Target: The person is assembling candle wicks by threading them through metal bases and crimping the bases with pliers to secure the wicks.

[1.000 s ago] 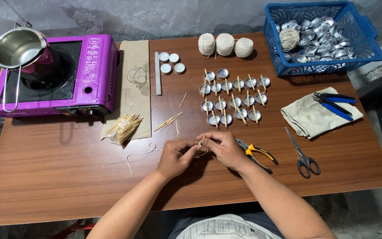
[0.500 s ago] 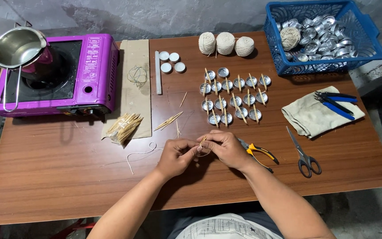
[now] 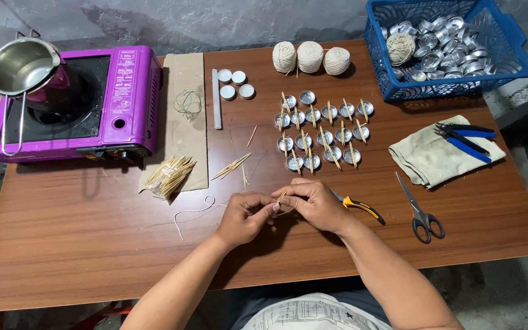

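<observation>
Seen from above at a wooden table [image 3: 93,244]: a person's left hand [image 3: 247,215] and right hand [image 3: 314,204] meet at the near-centre of the tabletop, fingertips pinched together on a thin wooden stick [image 3: 282,196] held just above the surface. Both hands are closed around it; whether a metal cup sits between the palms can't be told. A loose length of white string [image 3: 192,212] lies on the table just left of the left hand.

Rel. to the hands: yellow-handled pliers [image 3: 362,208] poke out just right of the right hand, w/ scissors [image 3: 421,211] farther right. Directly beyond the hands, rows of small metal cups [image 3: 322,131] stand w/ sticks laid across their rims. Beyond those, three balls of twine [image 3: 310,58] sit near the far edge. Far right corner: a blue basket [image 3: 508,46] of empty cups. A folded cloth [image 3: 435,156] w/ blue-handled pliers [image 3: 467,139] lies right of the cup rows. Left and beyond the hands: a bundle of sticks [image 3: 171,174], a few loose sticks [image 3: 233,165], and a purple portable stove [image 3: 117,104] carrying a steel pot [image 3: 22,67].
</observation>
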